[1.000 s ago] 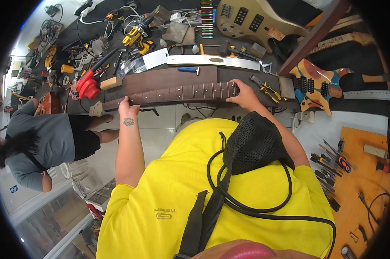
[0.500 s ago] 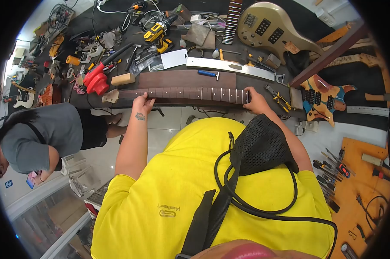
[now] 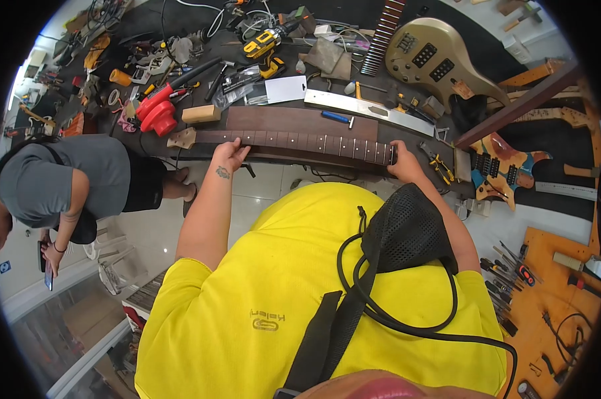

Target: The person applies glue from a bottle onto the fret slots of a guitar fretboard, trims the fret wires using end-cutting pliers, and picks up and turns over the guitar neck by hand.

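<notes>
A guitar neck (image 3: 300, 141) with a dark fretboard and pale headstock (image 3: 182, 138) lies across the bench's near edge, fretboard up. Near the headstock end, my left hand (image 3: 230, 155) grips it, with fingers partly hidden. At the other end my right hand (image 3: 405, 163) is closed round the neck's heel. Behind the neck is a flat dark wood board (image 3: 267, 118), with a blue razor-shaped tool (image 3: 336, 116) on it. A long metal straight bar (image 3: 373, 112) rests beyond the board.
Left of the board are a wooden block (image 3: 201, 114) and a red blower (image 3: 158, 112). A yellow drill (image 3: 263, 48) lies farther back. Guitar bodies (image 3: 428, 58) and pliers (image 3: 440, 165) are to the right. Another person (image 3: 94, 173) stands at left, holding a phone (image 3: 48, 274).
The view has shifted, so the bench and neck appear farther right. Both hands keep hold of the neck. The other person's hands and phone have come into view.
</notes>
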Demonstrator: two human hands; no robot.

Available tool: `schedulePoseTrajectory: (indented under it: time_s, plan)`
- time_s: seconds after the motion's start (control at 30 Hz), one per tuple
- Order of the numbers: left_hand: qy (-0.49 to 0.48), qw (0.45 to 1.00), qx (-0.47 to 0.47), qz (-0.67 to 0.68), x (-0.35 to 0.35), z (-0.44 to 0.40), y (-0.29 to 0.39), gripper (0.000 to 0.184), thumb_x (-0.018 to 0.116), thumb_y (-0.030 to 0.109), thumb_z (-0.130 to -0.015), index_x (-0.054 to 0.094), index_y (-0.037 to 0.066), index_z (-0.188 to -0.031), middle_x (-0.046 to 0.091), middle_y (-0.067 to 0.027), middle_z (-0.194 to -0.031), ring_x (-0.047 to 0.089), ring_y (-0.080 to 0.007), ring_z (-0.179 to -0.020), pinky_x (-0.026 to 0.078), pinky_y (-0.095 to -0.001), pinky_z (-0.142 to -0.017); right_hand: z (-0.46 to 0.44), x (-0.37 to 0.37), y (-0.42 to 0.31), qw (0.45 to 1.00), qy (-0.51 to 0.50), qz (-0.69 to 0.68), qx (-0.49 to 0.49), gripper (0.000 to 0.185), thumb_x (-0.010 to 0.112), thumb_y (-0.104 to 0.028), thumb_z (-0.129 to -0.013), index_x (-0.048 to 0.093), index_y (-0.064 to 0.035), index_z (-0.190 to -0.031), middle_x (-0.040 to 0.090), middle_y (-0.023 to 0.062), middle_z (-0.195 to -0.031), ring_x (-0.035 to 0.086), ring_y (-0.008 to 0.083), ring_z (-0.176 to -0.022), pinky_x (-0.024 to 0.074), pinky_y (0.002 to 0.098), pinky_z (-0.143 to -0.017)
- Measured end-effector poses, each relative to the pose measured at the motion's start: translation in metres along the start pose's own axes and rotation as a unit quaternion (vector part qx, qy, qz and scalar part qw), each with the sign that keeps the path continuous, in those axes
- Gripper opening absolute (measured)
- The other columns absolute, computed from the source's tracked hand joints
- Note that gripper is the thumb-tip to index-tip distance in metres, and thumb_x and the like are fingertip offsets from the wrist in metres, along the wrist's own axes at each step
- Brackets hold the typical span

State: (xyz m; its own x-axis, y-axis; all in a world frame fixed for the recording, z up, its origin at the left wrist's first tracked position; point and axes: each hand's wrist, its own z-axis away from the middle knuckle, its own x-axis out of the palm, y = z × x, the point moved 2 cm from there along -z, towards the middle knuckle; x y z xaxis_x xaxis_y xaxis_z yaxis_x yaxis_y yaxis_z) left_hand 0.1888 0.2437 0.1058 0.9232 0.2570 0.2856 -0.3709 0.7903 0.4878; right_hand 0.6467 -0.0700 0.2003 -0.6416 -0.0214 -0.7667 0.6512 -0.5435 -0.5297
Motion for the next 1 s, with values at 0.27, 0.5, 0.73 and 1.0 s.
schedulePoseTrajectory:
  time_s: [0.27, 0.5, 0.73, 1.0]
  plan:
    - [0.003, 0.996, -0.015, -0.09, -0.005, -0.01, 0.011, 0.027, 0.065, 0.003, -0.105, 0.055, -0.005, -0.129, 0.063, -0.019, -0.124, 0.067, -0.042, -0.116, 0.062, -0.0555, -0.105, -0.007, 0.013, 0.026, 0.999, -0.008, -0.037, 0.0, 0.072, 0.082, -0.007, -0.074, 0.05, -0.0083, -0.139, 0.072, 0.0256, -0.113, 0.071, 0.0463, -0.106, 0.0557, 0.0493, -0.09]
    - [0.016, 0.989, -0.04, -0.143, -0.007, -0.008, 0.016, 0.026, 0.064, 0.005, -0.106, 0.055, -0.009, -0.126, 0.068, -0.0236, -0.118, 0.073, -0.0416, -0.108, 0.069, -0.0458, -0.094, -0.002, 0.008, 0.018, 0.999, 0.025, -0.033, -0.004, 0.074, 0.085, -0.007, -0.074, 0.053, -0.0104, -0.141, 0.072, 0.0232, -0.123, 0.071, 0.0417, -0.112, 0.0573, 0.0469, -0.094]
    - [0.017, 0.989, -0.009, -0.146, -0.012, -0.002, 0.004, 0.026, 0.065, 0.011, -0.107, 0.059, -0.004, -0.126, 0.071, -0.0224, -0.114, 0.074, -0.037, -0.102, 0.068, -0.0407, -0.082, 0.001, 0.016, 0.022, 0.997, 0.034, -0.064, -0.014, 0.075, 0.087, -0.009, -0.074, 0.053, -0.0108, -0.141, 0.072, 0.0236, -0.123, 0.072, 0.042, -0.112, 0.0573, 0.0466, -0.095]
    - [0.042, 0.952, 0.059, -0.298, 0.003, 0.034, -0.01, 0.029, 0.067, 0.028, -0.105, 0.068, 0.003, -0.12, 0.078, -0.0125, -0.106, 0.073, -0.0206, -0.083, 0.059, -0.0315, -0.069, -0.004, 0.036, 0.035, 0.997, 0.039, -0.07, -0.007, 0.095, 0.089, -0.013, -0.078, 0.037, -0.0129, -0.158, 0.07, 0.026, -0.128, 0.073, 0.0389, -0.108, 0.0577, 0.0451, -0.092]
